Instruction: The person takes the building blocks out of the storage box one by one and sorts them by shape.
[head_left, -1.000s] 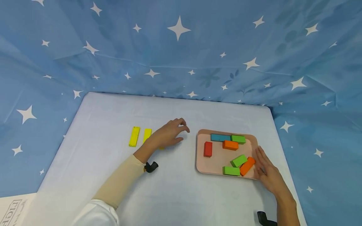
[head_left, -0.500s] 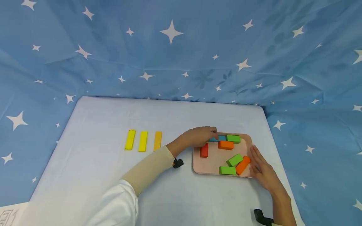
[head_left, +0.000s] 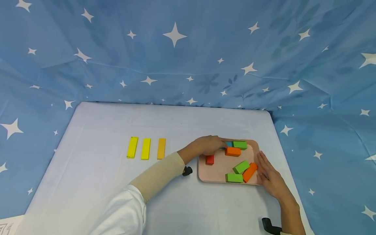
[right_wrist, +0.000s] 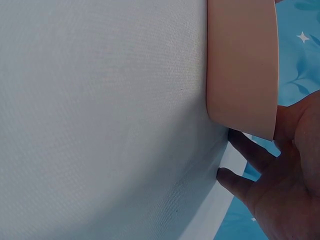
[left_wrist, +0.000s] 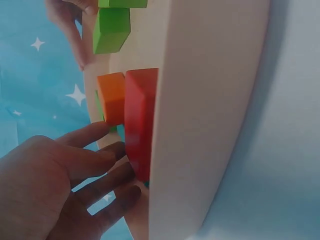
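Note:
My left hand reaches over the far left of a pink tray, its fingertips around a blue block that it mostly covers. In the left wrist view, the red block stands in front of those fingertips and hides part of the grip. An orange block and a green block lie right beside the blue one. My right hand rests along the tray's right side with fairly straight fingers. From the right wrist, its fingers show at the tray's corner, low against the white cloth.
Left of the tray, two yellow blocks and a yellow-orange block lie in a row on the white table. Nearer the tray's front are two more green blocks and a tilted orange block. Blue star-patterned cloth surrounds the table.
My left hand has moved right from beside the yellow blocks to the blue block in the tray. My right hand stays at the tray's right side. The head view has shifted slightly.

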`<state>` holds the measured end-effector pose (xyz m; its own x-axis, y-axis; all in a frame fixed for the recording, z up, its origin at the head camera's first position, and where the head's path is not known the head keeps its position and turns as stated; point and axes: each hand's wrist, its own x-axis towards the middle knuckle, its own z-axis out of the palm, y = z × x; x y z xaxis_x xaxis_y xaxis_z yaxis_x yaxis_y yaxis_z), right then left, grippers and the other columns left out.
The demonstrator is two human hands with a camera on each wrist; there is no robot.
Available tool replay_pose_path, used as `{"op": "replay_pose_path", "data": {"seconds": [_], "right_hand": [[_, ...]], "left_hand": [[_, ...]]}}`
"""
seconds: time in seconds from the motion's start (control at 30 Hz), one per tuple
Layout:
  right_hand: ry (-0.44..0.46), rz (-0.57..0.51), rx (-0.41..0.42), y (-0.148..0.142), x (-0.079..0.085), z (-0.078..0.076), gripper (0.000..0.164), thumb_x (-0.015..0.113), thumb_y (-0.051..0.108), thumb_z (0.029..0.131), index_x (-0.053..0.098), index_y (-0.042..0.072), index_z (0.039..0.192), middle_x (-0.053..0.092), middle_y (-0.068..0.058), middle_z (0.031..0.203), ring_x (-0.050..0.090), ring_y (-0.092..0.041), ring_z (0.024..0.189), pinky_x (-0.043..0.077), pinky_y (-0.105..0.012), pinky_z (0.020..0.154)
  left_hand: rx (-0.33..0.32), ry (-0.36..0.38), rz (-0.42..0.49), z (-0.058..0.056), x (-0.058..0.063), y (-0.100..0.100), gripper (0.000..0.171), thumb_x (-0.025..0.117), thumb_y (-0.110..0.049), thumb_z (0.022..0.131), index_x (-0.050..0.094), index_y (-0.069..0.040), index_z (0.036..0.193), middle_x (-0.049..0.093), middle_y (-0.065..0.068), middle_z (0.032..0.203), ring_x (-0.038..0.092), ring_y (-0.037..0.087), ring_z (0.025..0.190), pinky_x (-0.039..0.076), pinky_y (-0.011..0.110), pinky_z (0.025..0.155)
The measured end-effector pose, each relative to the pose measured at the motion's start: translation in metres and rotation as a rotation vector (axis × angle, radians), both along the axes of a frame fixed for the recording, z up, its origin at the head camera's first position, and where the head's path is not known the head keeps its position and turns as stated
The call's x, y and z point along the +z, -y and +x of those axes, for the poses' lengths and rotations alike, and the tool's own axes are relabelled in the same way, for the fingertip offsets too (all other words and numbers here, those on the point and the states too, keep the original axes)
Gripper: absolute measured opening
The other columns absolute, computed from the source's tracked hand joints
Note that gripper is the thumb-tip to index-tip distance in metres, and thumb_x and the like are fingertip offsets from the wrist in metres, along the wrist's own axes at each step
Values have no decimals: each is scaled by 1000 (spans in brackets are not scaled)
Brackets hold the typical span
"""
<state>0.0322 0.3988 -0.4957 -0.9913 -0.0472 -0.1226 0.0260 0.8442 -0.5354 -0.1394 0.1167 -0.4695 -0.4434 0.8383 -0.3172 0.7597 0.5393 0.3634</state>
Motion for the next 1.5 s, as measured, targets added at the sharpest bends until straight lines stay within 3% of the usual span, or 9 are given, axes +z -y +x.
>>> {"op": "replay_pose_path", "data": {"seconds": [0.23,0.43,0.57,0.9,1.07,1.3,1.5], "right_hand": [[9,-1,0,-1,2,-1,76,53,-2,101,19,13,167,11,-7,176,22,-50,155,30,-74,111],[29,1,-8,0,3,-1,76,53,-1,101,19,14,167,10,-6,176,22,-49,155,30,-73,111],[29,-5,-8,1,2,-1,75,53,-2,101,19,13,167,10,-7,176,21,-50,155,30,-73,111],[3,-6,-1,0,0,-1,76,54,-3,100,20,14,167,11,-7,176,22,-50,155,30,-74,111],[-3,-8,4,0,0,0,75,54,-1,102,21,14,167,12,-8,176,21,-49,156,29,-74,111],[-1,4,10,0,-2,-1,76,55,-1,101,20,14,167,13,-9,176,23,-51,154,30,-74,110],[5,3,-2,0,0,0,76,54,-2,101,20,14,167,12,-9,176,22,-51,155,30,-75,111]], "left_hand": [[-6,-30,-28,1,0,4,51,53,-12,108,50,-31,156,34,-11,169,48,20,144,42,43,119],[-33,-61,-46,1,-2,6,49,59,-11,106,58,-32,150,30,-9,171,51,20,136,51,35,108],[-54,-93,-46,1,-3,6,42,59,-13,107,63,-31,145,32,-7,170,50,19,132,50,33,108],[-131,-145,-22,0,-8,4,43,58,-17,108,61,-39,145,34,-6,168,44,20,148,47,42,114],[-115,-113,-54,-1,-8,1,43,56,-18,108,60,-40,145,32,-8,169,42,21,148,49,40,112],[-106,-49,-89,-2,-4,4,59,62,-6,104,53,-39,153,23,-8,173,39,20,153,46,36,115],[-127,-60,-81,-2,-4,4,62,65,-5,101,53,-37,153,17,-8,175,36,15,154,50,33,110]]}}
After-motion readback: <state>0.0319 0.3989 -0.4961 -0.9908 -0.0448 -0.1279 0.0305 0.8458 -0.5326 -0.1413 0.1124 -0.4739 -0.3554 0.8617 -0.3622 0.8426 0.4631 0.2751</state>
